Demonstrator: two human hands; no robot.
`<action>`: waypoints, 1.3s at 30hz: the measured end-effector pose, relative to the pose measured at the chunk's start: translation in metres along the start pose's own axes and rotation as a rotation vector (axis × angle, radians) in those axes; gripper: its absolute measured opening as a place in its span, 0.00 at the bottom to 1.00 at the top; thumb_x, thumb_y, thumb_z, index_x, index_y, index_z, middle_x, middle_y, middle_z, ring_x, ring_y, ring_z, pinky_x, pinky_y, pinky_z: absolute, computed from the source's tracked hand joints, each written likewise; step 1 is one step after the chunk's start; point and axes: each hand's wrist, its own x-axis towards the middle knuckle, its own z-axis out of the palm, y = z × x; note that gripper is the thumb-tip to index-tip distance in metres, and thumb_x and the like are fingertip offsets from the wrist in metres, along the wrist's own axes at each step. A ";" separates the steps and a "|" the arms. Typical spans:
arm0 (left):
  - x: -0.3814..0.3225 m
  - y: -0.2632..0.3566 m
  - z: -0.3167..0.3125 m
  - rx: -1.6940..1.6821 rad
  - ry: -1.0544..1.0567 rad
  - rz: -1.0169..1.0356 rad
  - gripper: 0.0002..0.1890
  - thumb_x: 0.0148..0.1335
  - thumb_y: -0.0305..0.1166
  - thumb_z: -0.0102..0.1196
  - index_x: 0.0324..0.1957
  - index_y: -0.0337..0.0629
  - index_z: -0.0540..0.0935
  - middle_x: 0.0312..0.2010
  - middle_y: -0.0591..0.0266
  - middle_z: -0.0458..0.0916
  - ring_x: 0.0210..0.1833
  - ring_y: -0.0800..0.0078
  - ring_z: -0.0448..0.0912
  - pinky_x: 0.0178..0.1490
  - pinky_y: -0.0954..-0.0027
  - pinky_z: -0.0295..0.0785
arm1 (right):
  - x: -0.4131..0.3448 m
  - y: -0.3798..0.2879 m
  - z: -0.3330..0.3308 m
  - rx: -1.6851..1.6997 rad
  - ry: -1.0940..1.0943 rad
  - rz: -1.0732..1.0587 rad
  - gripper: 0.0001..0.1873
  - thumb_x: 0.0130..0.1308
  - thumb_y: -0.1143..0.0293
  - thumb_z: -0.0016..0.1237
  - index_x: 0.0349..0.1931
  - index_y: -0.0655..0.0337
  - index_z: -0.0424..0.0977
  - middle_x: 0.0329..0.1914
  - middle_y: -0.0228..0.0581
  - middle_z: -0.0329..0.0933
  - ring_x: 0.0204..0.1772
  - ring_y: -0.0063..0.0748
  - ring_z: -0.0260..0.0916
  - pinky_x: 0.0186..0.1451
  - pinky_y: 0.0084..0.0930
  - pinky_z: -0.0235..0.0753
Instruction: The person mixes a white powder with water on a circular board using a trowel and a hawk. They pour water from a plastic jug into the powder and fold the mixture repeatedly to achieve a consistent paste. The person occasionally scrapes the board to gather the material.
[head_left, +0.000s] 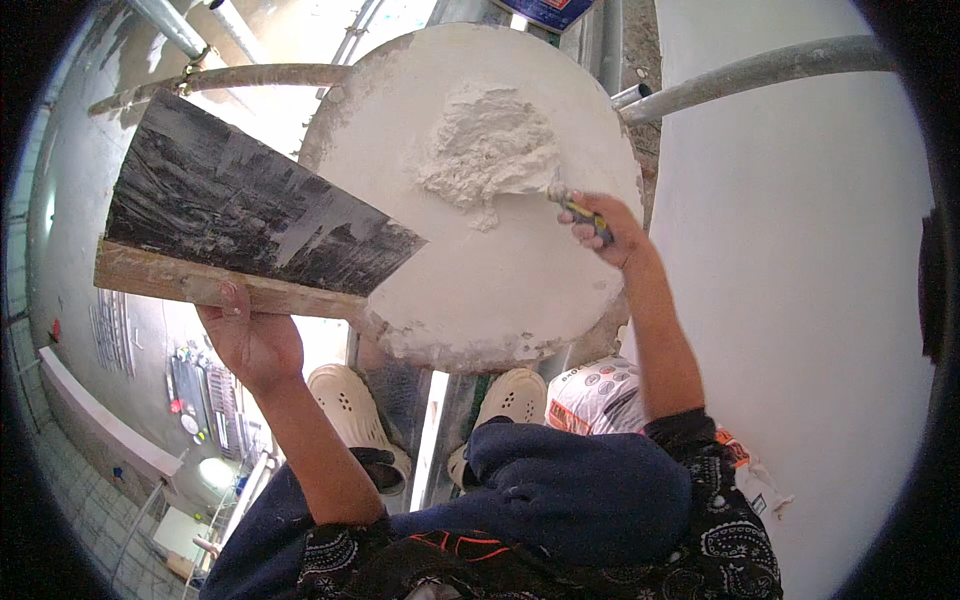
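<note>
My left hand (251, 337) grips the wooden handle edge (225, 285) of a wide plastering blade (255, 202); its dark face is smeared with plaster and its right corner overlaps the round board. In my right hand (607, 229) is the black-and-yellow handle of a small trowel or putty knife (581, 214). The tool's blade lies at the lower right of a heap of wet white plaster (491, 150), partly hidden by it. That heap sits on the upper middle of a large round mixing board (465, 292), coated with white residue.
Metal scaffold tubes (765, 75) cross behind the board on both sides. A smooth white wall (787, 262) rises at the right. My feet in clogs (517, 396) stand on metal planks with a gap (431, 435), beside a printed bag (596, 394). A lower floor shows at left.
</note>
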 end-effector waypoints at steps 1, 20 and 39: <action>0.000 0.002 0.000 -0.009 -0.012 0.009 0.23 0.59 0.26 0.50 0.56 0.43 0.61 0.51 0.58 0.69 0.55 0.64 0.67 0.60 0.57 0.63 | -0.005 -0.019 0.014 -0.094 0.005 -0.009 0.13 0.61 0.63 0.44 0.36 0.65 0.68 0.23 0.35 0.69 0.18 0.14 0.61 0.12 0.09 0.57; -0.036 -0.027 0.120 0.915 -0.508 0.113 0.18 0.55 0.26 0.54 0.50 0.40 0.72 0.43 0.50 0.77 0.45 0.63 0.78 0.46 0.65 0.71 | -0.095 -0.034 0.104 -0.487 0.048 -0.379 0.17 0.58 0.73 0.43 0.47 0.69 0.65 0.22 0.33 0.66 0.18 0.17 0.61 0.16 0.17 0.60; -0.038 -0.085 0.121 1.039 -0.803 0.504 0.19 0.46 0.19 0.52 0.41 0.53 0.79 0.39 0.65 0.73 0.43 0.63 0.71 0.46 0.61 0.65 | -0.232 -0.130 0.017 -1.209 0.389 -0.675 0.25 0.42 0.80 0.51 0.47 0.62 0.74 0.40 0.45 0.77 0.38 0.30 0.75 0.48 0.26 0.73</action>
